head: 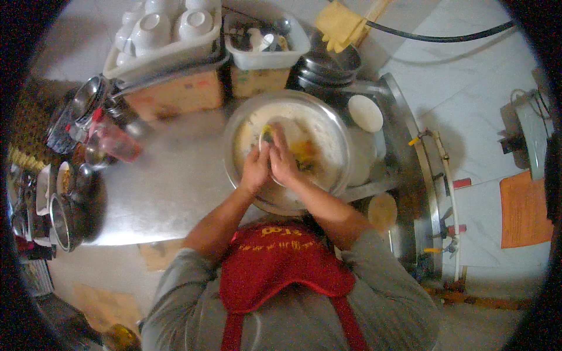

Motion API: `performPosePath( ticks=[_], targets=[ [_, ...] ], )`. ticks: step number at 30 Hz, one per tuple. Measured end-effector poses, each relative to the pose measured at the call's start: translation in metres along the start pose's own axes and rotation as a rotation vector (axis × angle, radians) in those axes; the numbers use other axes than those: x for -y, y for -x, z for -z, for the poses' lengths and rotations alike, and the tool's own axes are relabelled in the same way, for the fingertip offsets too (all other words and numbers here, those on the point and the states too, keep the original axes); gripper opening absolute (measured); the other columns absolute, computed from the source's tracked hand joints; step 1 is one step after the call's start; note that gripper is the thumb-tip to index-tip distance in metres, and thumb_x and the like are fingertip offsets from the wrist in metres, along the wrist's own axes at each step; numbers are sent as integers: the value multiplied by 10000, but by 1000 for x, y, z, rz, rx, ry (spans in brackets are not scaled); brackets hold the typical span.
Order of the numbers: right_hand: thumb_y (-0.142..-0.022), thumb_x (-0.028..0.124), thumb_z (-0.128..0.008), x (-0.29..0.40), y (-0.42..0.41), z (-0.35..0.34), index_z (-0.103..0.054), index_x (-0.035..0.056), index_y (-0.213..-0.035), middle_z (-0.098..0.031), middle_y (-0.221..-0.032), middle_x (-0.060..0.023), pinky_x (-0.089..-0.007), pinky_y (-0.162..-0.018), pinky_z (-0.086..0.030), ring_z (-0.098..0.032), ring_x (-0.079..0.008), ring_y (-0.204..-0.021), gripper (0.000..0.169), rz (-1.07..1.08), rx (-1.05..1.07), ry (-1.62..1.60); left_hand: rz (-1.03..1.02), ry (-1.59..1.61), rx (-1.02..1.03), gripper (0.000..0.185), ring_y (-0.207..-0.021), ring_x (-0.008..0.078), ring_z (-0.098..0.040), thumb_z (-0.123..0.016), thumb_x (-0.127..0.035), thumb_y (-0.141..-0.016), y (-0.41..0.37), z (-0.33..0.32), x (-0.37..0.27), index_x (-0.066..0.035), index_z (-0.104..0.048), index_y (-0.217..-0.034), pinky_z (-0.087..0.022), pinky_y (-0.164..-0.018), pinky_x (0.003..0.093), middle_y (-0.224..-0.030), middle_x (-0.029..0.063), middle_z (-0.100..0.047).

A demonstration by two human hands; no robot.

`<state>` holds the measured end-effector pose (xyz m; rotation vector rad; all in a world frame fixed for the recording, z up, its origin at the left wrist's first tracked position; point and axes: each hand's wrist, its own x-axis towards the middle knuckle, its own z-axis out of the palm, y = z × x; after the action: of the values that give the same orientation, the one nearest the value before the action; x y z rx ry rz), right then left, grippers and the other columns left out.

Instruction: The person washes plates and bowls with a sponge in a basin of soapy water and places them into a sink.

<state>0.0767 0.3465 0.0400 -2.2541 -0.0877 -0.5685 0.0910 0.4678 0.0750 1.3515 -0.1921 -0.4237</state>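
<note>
A wide stainless steel basin (340,127) holds cloudy, foamy water with orange-brown and dark scraps. Over it, both hands meet on a pale-rimmed dish (275,180), tilted and mostly covered by the fingers. My left hand (256,169) grips it from the left. Along its other side lie the extended fingers of my right hand (283,159). A small yellow-green piece (267,129), perhaps a scouring pad, shows by the right fingertips. Blur hides the exact grip.
The basin rests on a steel counter (162,184). Behind it stand a tub of white bowls (197,24), a plastic bin of utensils (268,57) and stacked dark pans (329,66). At right, a white bowl (365,113) sits by the sink edge; at left lies a pinkish bottle (116,142).
</note>
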Motion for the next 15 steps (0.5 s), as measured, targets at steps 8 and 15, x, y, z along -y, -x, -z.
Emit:
performPosePath(
  ticks=[8,15],
  targets=[
    [-933,78,-458,36,55,49,-319,18,-1461,-326,-1487,-262,-459,-1156,-248,-281,-417,-1403,549,-60,326,-28,63,126,-99,399,-979,176,-587,-462,-324,-1022,-16,9,17,7,-583,-1208,-463,-884,315,-1090,78,-644],
    [-883,46,-516,14,56,76,-323,39,-1460,-216,-1526,-279,-514,-1160,-225,-192,-478,-1414,609,-218,260,381,11,75,-90,321,-911,137,-601,-562,-234,-986,-6,5,6,4,-601,-1199,-491,-810,307,-1022,54,-673]
  ],
)
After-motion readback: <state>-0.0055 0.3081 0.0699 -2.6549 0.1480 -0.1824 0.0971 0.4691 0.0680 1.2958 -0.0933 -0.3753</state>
